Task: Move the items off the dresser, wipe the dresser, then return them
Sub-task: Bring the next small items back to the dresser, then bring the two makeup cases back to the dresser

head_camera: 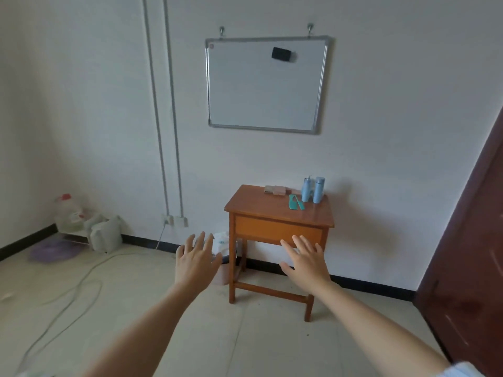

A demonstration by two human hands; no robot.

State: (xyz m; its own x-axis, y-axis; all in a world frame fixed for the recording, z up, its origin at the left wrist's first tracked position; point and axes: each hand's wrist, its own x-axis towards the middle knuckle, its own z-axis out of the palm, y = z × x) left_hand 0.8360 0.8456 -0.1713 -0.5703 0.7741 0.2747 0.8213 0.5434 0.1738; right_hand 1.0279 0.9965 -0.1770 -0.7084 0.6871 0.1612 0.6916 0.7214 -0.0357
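Note:
A small wooden dresser [261, 208] stands against the white wall. On its back right corner stand two light blue bottles [312, 189]. A teal comb [294, 202] lies in front of them, and a flat wooden block [275, 189] rests at the back edge. My left hand [196, 260] and my right hand [305, 262] are stretched out in front of me with fingers spread. Both hold nothing and hang in the air short of the dresser, below its top.
A whiteboard [265, 85] with a black eraser hangs above the dresser. A pink bin [221, 273] with a white bag stands left of the dresser legs. Cables [81, 284] trail over the floor at left. A dark wooden door [468, 254] is at right.

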